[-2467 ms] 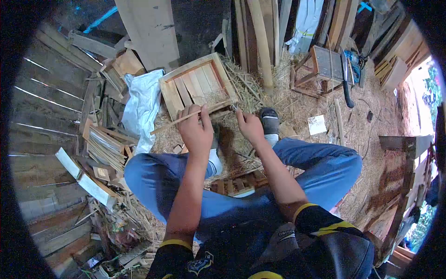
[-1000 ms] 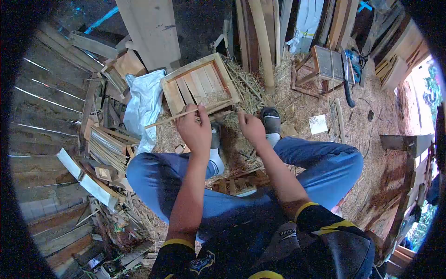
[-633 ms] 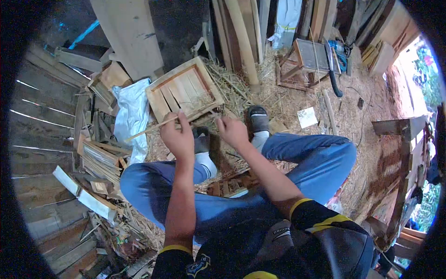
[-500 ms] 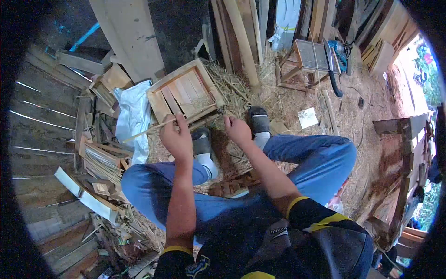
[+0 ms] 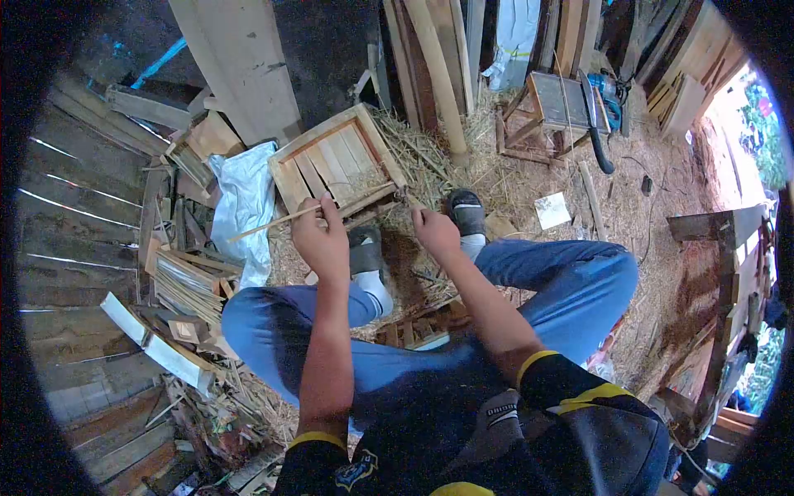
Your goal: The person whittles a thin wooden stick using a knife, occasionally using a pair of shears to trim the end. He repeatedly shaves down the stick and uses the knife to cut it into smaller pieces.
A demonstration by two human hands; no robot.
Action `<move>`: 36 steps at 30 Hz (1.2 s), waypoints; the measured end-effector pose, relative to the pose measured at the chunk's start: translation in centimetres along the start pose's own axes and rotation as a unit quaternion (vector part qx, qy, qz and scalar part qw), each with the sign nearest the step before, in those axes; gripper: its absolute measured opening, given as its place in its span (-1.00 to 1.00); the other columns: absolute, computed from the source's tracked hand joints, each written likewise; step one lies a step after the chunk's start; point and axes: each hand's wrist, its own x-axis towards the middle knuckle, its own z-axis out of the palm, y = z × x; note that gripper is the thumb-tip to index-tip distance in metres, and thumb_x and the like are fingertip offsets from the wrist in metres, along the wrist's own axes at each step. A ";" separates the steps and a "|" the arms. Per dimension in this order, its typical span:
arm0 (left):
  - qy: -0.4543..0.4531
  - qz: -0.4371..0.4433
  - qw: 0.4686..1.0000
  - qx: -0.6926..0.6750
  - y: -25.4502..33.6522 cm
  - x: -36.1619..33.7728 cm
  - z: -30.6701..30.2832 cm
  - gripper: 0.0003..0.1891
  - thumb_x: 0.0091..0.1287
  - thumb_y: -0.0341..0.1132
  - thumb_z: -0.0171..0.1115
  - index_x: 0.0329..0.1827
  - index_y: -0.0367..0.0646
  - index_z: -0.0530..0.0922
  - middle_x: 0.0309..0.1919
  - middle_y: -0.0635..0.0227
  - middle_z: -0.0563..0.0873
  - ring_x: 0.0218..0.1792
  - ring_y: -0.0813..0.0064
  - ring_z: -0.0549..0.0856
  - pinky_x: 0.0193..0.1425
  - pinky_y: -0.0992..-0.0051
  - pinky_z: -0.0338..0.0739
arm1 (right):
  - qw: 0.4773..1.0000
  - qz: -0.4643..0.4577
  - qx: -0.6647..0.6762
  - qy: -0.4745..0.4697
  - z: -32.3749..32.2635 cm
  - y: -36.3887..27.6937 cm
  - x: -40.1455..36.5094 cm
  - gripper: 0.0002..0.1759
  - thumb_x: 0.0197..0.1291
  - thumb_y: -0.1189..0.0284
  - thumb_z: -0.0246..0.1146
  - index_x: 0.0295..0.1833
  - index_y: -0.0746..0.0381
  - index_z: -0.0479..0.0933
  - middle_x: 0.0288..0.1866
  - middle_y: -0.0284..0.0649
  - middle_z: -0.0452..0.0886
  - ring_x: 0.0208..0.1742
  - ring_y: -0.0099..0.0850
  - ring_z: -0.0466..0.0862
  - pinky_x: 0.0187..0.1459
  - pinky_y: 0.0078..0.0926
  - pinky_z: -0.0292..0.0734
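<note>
My left hand is closed around a thin wooden strip, pinched between thumb and fingers. The strip slants across in front of me, its far part passing over the near edge of a wooden tray-like frame with slats inside. My right hand is closed beside the strip's right end, near the frame's corner. A small dark thing shows just past its fingertips, too small to name. Both hands are above my shoes, between my bent knees.
A white sack lies left of the frame, near a bundle of thin strips. At upper right, a machete-like blade with a black handle lies on a small wooden stool. Straw and shavings cover the floor; boards lean behind.
The view has shifted slightly, so most things appear a little further right. My left hand still grips the strip, and my right hand sits slightly further right of the frame's corner.
</note>
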 end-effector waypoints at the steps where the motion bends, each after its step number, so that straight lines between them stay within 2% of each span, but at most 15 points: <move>1: 0.005 0.007 1.000 -0.006 0.0 0.4 0.1 -0.75 0.47 -0.32 0.26 -0.39 -0.25 0.54 -0.49 0.06 0.63 -0.39 -0.05 0.64 -0.21 0.10 0.46 | 1.000 -0.023 -0.005 -0.004 -0.7 -1.3 -0.2 -0.41 0.51 -0.07 0.04 -0.16 0.22 0.71 -0.32 0.15 0.72 -0.24 0.19 0.74 -0.14 0.14 0.64; 4: 0.006 0.001 1.000 -0.005 0.1 -0.2 -0.1 -0.74 0.47 -0.29 0.28 -0.38 -0.24 0.56 -0.51 0.07 0.64 -0.38 -0.06 0.65 -0.22 0.10 0.46 | 0.996 -0.092 -0.008 -0.013 -1.4 -3.4 -2.1 -0.40 0.51 -0.08 0.04 -0.15 0.22 0.72 -0.31 0.14 0.74 -0.24 0.18 0.74 -0.15 0.12 0.64; 7: 0.023 0.013 1.000 0.016 -0.5 -0.3 0.1 -0.74 0.47 -0.28 0.28 -0.37 -0.24 0.57 -0.50 0.06 0.65 -0.38 -0.06 0.66 -0.23 0.09 0.47 | 1.000 -0.001 0.012 -0.006 -0.3 -1.5 -0.6 -0.40 0.50 -0.08 0.05 -0.18 0.24 0.71 -0.34 0.15 0.72 -0.25 0.19 0.74 -0.16 0.12 0.64; 11: 0.020 0.018 0.999 0.029 -1.3 -0.5 0.0 -0.75 0.47 -0.28 0.29 -0.37 -0.23 0.58 -0.51 0.07 0.65 -0.39 -0.06 0.66 -0.23 0.08 0.46 | 0.996 -0.063 -0.061 -0.019 -2.1 -3.9 -2.2 -0.39 0.51 -0.07 0.03 -0.16 0.24 0.73 -0.29 0.18 0.73 -0.19 0.17 0.75 -0.09 0.13 0.64; 14: 0.024 0.033 0.999 0.036 -0.9 -0.5 -0.1 -0.72 0.48 -0.25 0.28 -0.40 -0.20 0.56 -0.52 0.10 0.65 -0.40 -0.03 0.66 -0.24 0.08 0.46 | 0.999 -0.004 -0.040 0.009 -0.6 -0.1 -0.2 -0.39 0.50 -0.06 0.04 -0.19 0.24 0.73 -0.28 0.17 0.73 -0.18 0.16 0.76 -0.08 0.13 0.64; 18: 0.026 0.041 0.998 0.045 -0.8 -0.7 -0.3 -0.71 0.47 -0.23 0.27 -0.42 -0.18 0.56 -0.51 0.14 0.67 -0.40 0.01 0.69 -0.25 0.10 0.51 | 0.995 -0.097 -0.012 0.034 -1.8 -2.8 -2.0 -0.37 0.51 -0.06 0.02 -0.18 0.26 0.74 -0.25 0.17 0.74 -0.16 0.17 0.76 -0.05 0.10 0.65; 21: 0.036 0.035 0.997 0.058 -0.2 -0.8 -0.4 -0.71 0.46 -0.21 0.29 -0.42 -0.18 0.58 -0.50 0.14 0.69 -0.40 0.03 0.71 -0.24 0.11 0.54 | 0.999 -0.016 -0.031 0.008 -0.9 -0.7 -1.0 -0.38 0.52 -0.06 0.01 -0.15 0.23 0.74 -0.23 0.16 0.75 -0.15 0.17 0.75 -0.06 0.11 0.65; 24: 0.012 -0.019 1.000 0.015 -0.7 -0.9 -0.4 -0.69 0.46 -0.18 0.30 -0.40 -0.19 0.58 -0.49 0.14 0.72 -0.39 0.03 0.73 -0.25 0.11 0.55 | 0.997 -0.060 -0.048 0.001 -1.1 -1.5 -0.9 -0.35 0.54 -0.06 -0.03 -0.11 0.27 0.73 -0.22 0.20 0.74 -0.11 0.18 0.75 0.01 0.13 0.64; 25: 0.012 -0.018 0.999 0.025 -0.8 -1.2 -0.5 -0.69 0.46 -0.18 0.31 -0.39 -0.20 0.59 -0.50 0.15 0.71 -0.41 0.08 0.72 -0.27 0.14 0.55 | 0.995 -0.081 -0.054 -0.006 -1.6 -1.9 -1.9 -0.34 0.54 -0.06 -0.05 -0.11 0.30 0.72 -0.21 0.22 0.74 -0.09 0.18 0.75 0.04 0.13 0.64; 27: 0.013 -0.012 0.999 0.042 -0.2 -1.2 -0.6 -0.69 0.47 -0.18 0.32 -0.38 -0.22 0.60 -0.53 0.16 0.68 -0.45 0.16 0.72 -0.29 0.19 0.55 | 0.998 -0.017 -0.053 -0.035 -0.7 0.0 -1.5 -0.31 0.55 -0.06 -0.08 -0.01 0.34 0.71 -0.14 0.27 0.73 -0.01 0.19 0.75 0.16 0.10 0.60; 29: 0.020 -0.029 0.999 -0.031 1.0 -0.6 -2.0 -0.69 0.49 -0.18 0.31 -0.35 -0.24 0.61 -0.54 0.21 0.67 -0.47 0.31 0.68 -0.31 0.27 0.54 | 0.997 0.014 -0.054 -0.058 -1.3 0.6 0.0 -0.28 0.55 -0.07 -0.10 0.02 0.36 0.71 -0.12 0.30 0.73 0.01 0.19 0.75 0.20 0.09 0.59; 30: 0.024 -0.036 0.997 -0.067 1.5 -0.1 -2.8 -0.69 0.50 -0.18 0.31 -0.34 -0.25 0.62 -0.54 0.24 0.67 -0.48 0.39 0.67 -0.32 0.31 0.53 | 0.995 -0.005 -0.061 -0.076 -2.9 -0.1 0.3 -0.22 0.53 -0.15 -0.12 0.08 0.35 0.70 -0.07 0.31 0.72 0.05 0.19 0.75 0.23 0.02 0.58; 33: 0.006 -0.053 0.981 -0.187 2.0 3.0 -6.9 -0.69 0.52 -0.19 0.31 -0.31 -0.26 0.63 -0.53 0.31 0.66 -0.46 0.56 0.61 -0.31 0.41 0.51 | 0.982 -0.071 0.140 0.106 -8.4 -2.1 1.6 -0.15 0.50 -0.23 -0.11 -0.02 0.40 0.70 -0.15 0.21 0.76 -0.14 0.22 0.75 0.07 0.03 0.61; 34: -0.006 -0.028 0.979 -0.201 0.7 4.5 -7.5 -0.70 0.55 -0.20 0.29 -0.29 -0.25 0.63 -0.48 0.37 0.70 -0.42 0.60 0.62 -0.27 0.48 0.51 | 0.980 -0.065 0.160 0.100 -11.9 -3.7 2.3 -0.16 0.50 -0.23 -0.08 0.00 0.40 0.70 -0.12 0.24 0.75 -0.06 0.22 0.74 0.09 0.03 0.59; 36: -0.011 -0.081 0.954 -0.290 4.8 5.9 -10.8 -0.73 0.56 -0.22 0.28 -0.28 -0.22 0.61 -0.46 0.42 0.71 -0.37 0.66 0.62 -0.20 0.56 0.49 | 0.975 -0.051 0.200 0.087 -20.5 -8.1 1.5 -0.18 0.49 -0.21 -0.04 0.05 0.41 0.69 -0.07 0.31 0.73 0.08 0.23 0.72 0.13 0.03 0.56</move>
